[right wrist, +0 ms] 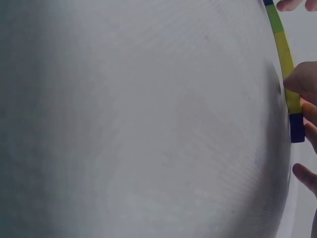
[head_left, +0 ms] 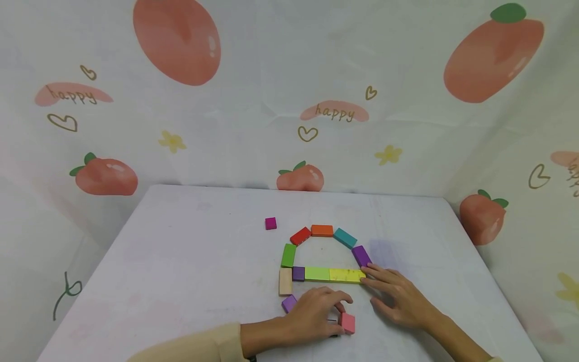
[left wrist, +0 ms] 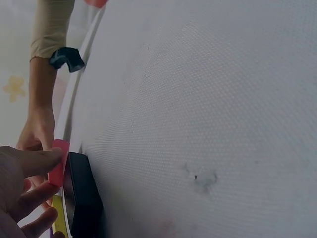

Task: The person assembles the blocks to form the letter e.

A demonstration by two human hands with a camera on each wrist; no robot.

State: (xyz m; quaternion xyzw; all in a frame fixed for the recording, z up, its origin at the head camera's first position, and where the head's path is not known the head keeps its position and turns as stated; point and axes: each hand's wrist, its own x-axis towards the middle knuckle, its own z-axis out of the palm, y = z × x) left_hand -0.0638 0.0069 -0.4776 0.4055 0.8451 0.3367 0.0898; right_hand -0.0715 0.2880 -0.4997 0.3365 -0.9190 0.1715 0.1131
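Note:
My left hand (head_left: pixel 312 311) pinches a pink block (head_left: pixel 348 323) between thumb and finger, near the table's front. Beside the pink block stands a black block (left wrist: pixel 83 193), mostly hidden by the left hand in the head view. My right hand (head_left: pixel 402 296) lies with extended fingers at the right end of a yellow block (head_left: pixel 346 275), its fingertips also close to a purple block (head_left: pixel 361 256). The right thumb sits apart from the blocks in the head view. A light green block (head_left: pixel 317 274) and a dark purple block (head_left: pixel 298 274) continue the row leftward.
An arch above the row holds green (head_left: pixel 288 255), red (head_left: pixel 300 236), orange (head_left: pixel 322 231) and teal (head_left: pixel 345 238) blocks. Below left are a wooden block (head_left: pixel 285 281) and a violet block (head_left: pixel 289 303). One magenta block (head_left: pixel 270 223) lies apart on the white table (head_left: pixel 190 261).

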